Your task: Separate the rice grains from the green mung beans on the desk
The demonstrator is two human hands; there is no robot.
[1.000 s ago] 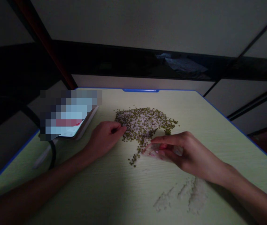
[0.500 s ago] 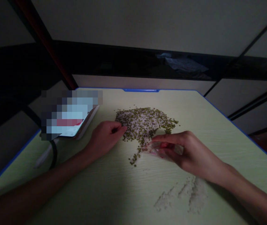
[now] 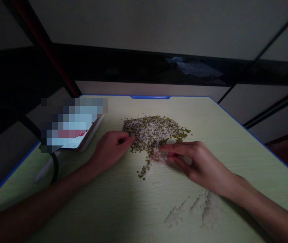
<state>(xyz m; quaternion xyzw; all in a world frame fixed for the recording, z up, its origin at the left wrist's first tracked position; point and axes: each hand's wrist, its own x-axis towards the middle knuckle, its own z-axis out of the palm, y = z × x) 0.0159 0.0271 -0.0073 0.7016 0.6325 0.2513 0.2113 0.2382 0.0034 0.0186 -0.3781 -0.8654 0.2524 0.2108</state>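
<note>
Note right hand [image 3: 200, 163] pinching clear plastic piece [image 3: 160, 156] low at near edge of bean-and-grain pile [image 3: 154, 131] on counter [image 3: 123, 206], probably for fine control. See left hand [image 3: 111, 146] curled closed beside pile's left edge, perhaps as guard; any contents hidden. See also lit screen [image 3: 74, 136] farther left, presumably for viewing.

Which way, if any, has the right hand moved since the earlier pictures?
Yes, slightly: the right hand has shifted left and forward, judged against the blue strip at the far edge of the table.
</note>
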